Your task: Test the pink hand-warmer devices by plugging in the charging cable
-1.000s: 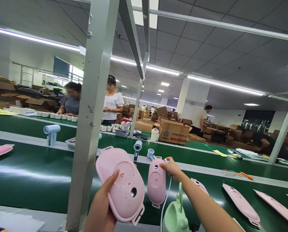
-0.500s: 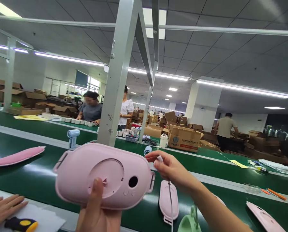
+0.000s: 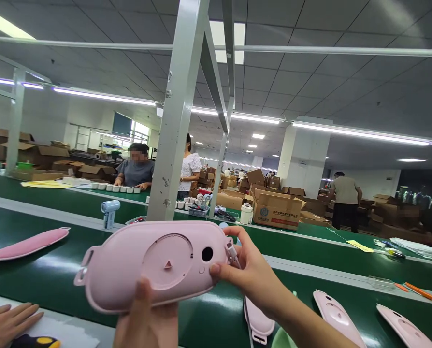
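Note:
A pink oval device shell [image 3: 122, 270], with a round recess, a small triangle mark and a dark hole, is held up in front of me. My left hand [image 3: 147, 314] grips it from below, thumb on the front face. At its right end, my right hand [image 3: 245, 266] pinches the shell with thumb and fingers. A white cable plug [image 3: 232, 252] sits in the same right hand, beside the shell's end loop. Whether the plug touches a socket I cannot tell. Behind my right wrist, another pink shell [image 3: 259, 319] lies on the green belt.
Another person's hand [image 3: 9, 321] rests on white paper at lower left, near a black-and-yellow handle [image 3: 38, 342]. Pink shells [image 3: 337, 316] lie on the green belt, right and left. A light blue handheld fan [image 3: 109, 213] stands by the grey post [image 3: 172, 121].
My right hand has moved in to the shell's right end, bringing the white plug against it, and now grips the shell. The shell has shifted and tilted slightly.

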{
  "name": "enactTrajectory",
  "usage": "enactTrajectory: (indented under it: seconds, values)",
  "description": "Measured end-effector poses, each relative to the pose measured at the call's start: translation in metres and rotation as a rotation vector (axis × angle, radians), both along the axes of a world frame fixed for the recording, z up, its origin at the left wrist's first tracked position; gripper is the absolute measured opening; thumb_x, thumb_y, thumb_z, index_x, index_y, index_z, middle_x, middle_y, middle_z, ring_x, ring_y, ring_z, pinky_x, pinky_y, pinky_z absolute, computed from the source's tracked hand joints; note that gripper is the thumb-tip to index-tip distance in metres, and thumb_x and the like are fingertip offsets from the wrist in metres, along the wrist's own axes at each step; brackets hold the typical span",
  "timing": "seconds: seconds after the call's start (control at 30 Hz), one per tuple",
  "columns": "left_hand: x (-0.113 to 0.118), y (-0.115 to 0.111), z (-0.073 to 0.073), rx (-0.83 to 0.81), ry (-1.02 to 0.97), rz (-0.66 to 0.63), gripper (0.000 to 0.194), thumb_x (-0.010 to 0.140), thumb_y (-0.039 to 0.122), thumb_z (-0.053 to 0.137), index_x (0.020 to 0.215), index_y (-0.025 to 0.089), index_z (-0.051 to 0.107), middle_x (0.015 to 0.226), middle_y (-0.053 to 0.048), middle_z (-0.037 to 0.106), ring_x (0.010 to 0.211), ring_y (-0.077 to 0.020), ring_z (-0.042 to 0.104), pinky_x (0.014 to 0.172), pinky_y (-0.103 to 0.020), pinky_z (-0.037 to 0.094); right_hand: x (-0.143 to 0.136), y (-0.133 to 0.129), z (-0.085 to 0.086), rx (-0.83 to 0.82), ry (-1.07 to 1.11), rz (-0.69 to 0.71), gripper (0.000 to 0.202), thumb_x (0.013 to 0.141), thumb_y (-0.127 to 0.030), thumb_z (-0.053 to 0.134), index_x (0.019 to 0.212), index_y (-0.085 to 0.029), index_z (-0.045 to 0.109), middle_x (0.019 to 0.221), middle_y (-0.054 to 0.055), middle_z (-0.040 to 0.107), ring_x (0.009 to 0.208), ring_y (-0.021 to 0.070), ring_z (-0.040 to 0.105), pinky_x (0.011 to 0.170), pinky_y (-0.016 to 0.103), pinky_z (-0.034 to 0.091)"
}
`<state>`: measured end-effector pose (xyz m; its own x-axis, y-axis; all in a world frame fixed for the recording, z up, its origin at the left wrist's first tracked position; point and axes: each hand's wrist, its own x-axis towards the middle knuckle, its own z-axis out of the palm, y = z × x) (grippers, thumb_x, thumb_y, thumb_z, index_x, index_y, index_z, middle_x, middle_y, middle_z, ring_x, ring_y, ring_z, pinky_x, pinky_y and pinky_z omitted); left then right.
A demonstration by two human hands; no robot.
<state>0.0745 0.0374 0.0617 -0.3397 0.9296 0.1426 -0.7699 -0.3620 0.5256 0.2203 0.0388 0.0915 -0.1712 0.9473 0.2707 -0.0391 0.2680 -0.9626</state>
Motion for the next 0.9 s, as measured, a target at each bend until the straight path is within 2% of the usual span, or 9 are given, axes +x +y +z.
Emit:
enactTrajectory:
  seconds: [0.1,0.17,0.27,0.33,0.43,0.5,0.67,0.77,0.9]
  values:
    - [-0.025,0.013,-0.004,-0.075,-0.048,-0.033,0.049,0.080,0.038,0.066,0.128,0.034,0.058,0.119,0.003,0.068,0.126,-0.0278,0.050,0.086,-0.026,0.058,0.010,-0.001,0.008,0.041,-0.020,-0.022,0.060,0.068,-0.031,0.081,0.114,-0.025,0.042,0.084,-0.002,0.067,0.077,0.0148,0.062,0.073,0.028,0.047]
    - [-0.042,0.022,-0.008,-0.129,0.097,-0.099,0.069,0.053,0.030,0.087,0.118,0.029,0.064,0.101,0.002,0.074,0.119,-0.0314,0.056,0.069,-0.019,0.059,0.017,-0.001,0.014,0.075,-0.032,-0.034,0.061,0.069,-0.031,0.081,0.115,-0.026,0.042,0.084,-0.002,0.067,0.075,0.0145,0.062,0.072,0.028,0.047]
    - [-0.056,0.031,-0.016,-0.161,0.327,-0.210,0.077,0.028,0.022,0.094,0.102,0.018,0.071,0.073,-0.002,0.074,0.097,-0.0359,0.066,0.051,-0.017,0.057,0.020,-0.002,0.020,0.147,-0.036,-0.088,0.065,0.068,-0.034,0.081,0.118,-0.026,0.040,0.086,-0.001,0.066,0.071,0.0139,0.060,0.070,0.028,0.046]
    - [-0.054,0.032,-0.020,-0.174,0.356,-0.284,0.076,0.028,0.022,0.093,0.101,0.019,0.072,0.072,-0.003,0.075,0.092,-0.0352,0.068,0.047,-0.017,0.056,0.019,-0.002,0.021,0.221,-0.004,-0.162,0.060,0.072,-0.044,0.076,0.116,-0.026,0.040,0.083,-0.002,0.061,0.065,0.0121,0.057,0.064,0.026,0.044]
    - [-0.044,0.030,-0.021,-0.179,0.289,-0.301,0.081,0.041,0.037,0.091,0.117,0.032,0.066,0.099,0.000,0.075,0.092,-0.0287,0.070,0.052,-0.017,0.057,0.017,-0.005,0.021,0.320,0.050,-0.256,0.040,0.083,-0.058,0.058,0.101,-0.023,0.049,0.070,-0.005,0.046,0.053,0.0086,0.042,0.050,0.022,0.034]
    - [-0.038,0.027,-0.019,-0.202,0.261,-0.280,0.085,0.043,0.045,0.090,0.123,0.038,0.061,0.112,0.001,0.071,0.086,-0.0247,0.071,0.057,-0.019,0.059,0.016,-0.010,0.023,0.337,-0.041,-0.222,0.036,0.088,-0.058,0.052,0.091,-0.021,0.053,0.062,-0.006,0.040,0.049,0.0082,0.033,0.045,0.022,0.026]
    - [-0.031,0.015,-0.006,-0.199,0.235,-0.304,0.090,0.036,0.042,0.093,0.119,0.039,0.061,0.107,0.001,0.071,0.075,-0.0212,0.071,0.059,-0.022,0.059,0.010,-0.027,0.033,0.226,-0.449,-0.023,0.027,0.091,-0.042,0.053,0.088,-0.018,0.066,0.066,0.001,0.065,0.053,0.0098,0.037,0.053,0.026,0.029]
    - [-0.028,0.009,-0.001,-0.170,0.271,-0.302,0.081,0.039,0.044,0.092,0.113,0.033,0.061,0.098,-0.001,0.070,0.075,-0.0224,0.070,0.058,-0.021,0.058,0.006,-0.033,0.035,0.216,-0.480,-0.006,0.026,0.090,-0.036,0.054,0.076,-0.018,0.067,0.071,0.002,0.071,0.060,0.0120,0.045,0.059,0.027,0.034]
    - [-0.024,0.006,0.001,-0.187,0.309,-0.284,0.082,0.030,0.046,0.092,0.105,0.036,0.060,0.101,0.001,0.069,0.077,-0.0248,0.069,0.052,-0.020,0.056,0.005,-0.034,0.036,0.206,-0.489,0.003,0.026,0.090,-0.033,0.054,0.074,-0.018,0.068,0.069,0.001,0.070,0.064,0.0130,0.048,0.065,0.027,0.037]
